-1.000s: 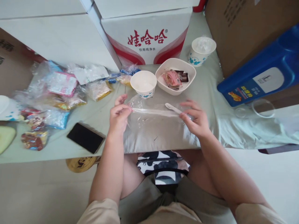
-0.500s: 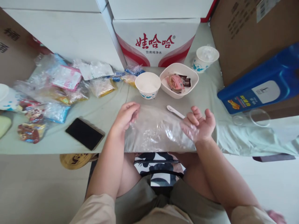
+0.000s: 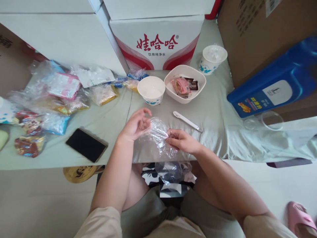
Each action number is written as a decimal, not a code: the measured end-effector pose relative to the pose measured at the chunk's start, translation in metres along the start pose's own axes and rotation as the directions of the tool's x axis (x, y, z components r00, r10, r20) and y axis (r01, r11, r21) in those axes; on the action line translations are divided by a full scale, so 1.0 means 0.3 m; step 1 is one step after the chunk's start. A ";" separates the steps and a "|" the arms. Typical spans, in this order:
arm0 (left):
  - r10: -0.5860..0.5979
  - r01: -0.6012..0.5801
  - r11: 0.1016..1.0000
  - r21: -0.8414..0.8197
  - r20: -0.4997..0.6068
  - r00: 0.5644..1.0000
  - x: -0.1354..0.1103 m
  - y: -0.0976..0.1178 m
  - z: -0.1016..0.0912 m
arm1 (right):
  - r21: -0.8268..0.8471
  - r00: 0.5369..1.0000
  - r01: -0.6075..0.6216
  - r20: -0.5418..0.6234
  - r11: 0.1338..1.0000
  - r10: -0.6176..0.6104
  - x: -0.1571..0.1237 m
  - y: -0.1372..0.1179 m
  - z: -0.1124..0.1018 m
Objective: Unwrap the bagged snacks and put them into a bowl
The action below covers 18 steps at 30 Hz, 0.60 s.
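A clear plastic bag (image 3: 160, 137) is bunched up between my hands at the table's front edge, its lower part hanging over the edge. My left hand (image 3: 135, 125) grips its left side with curled fingers. My right hand (image 3: 180, 141) pinches its right side. A white plastic spoon (image 3: 187, 121) lies on the grey-green cloth just beyond my right hand. Farther back stand a white paper cup (image 3: 151, 89) and a white bowl (image 3: 185, 84) holding wrapped sweets.
A black phone (image 3: 86, 145) lies left of my left hand. Several snack packets in clear bags (image 3: 56, 96) cover the left of the table. White cartons (image 3: 158, 36) stand behind, a second paper cup (image 3: 211, 59) at back right, a blue box (image 3: 274, 82) on the right.
The bag was stretched flat between my hands; now both hands have come together and crumpled it into a bunch near the table edge.
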<state>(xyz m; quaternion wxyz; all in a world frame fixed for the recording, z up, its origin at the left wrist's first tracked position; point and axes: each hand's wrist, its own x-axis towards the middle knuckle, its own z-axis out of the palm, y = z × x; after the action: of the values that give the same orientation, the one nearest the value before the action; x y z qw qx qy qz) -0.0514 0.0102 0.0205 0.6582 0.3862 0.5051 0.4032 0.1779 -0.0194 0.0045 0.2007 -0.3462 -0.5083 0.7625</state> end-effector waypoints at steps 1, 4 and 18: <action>0.064 -0.068 0.995 -0.072 -0.062 0.996 0.002 0.000 -0.010 | 0.031 1.000 0.005 -0.011 1.000 -0.005 -0.003 -0.004 -0.004; 0.176 -0.199 0.970 -0.137 -0.163 0.971 0.012 -0.009 -0.006 | 0.118 0.995 0.050 -0.096 0.992 -0.039 -0.003 -0.010 -0.009; -0.133 0.188 0.969 -0.162 0.297 0.945 0.003 -0.061 0.088 | 0.197 0.832 0.185 -0.553 0.963 -0.046 0.041 0.010 -0.019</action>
<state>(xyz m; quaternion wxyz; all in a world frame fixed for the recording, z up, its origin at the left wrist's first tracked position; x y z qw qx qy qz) -0.0230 0.0014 0.0086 0.7881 0.3336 0.3949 0.3342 0.1740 -0.0089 -0.0036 0.4233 -0.4894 -0.3535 0.6755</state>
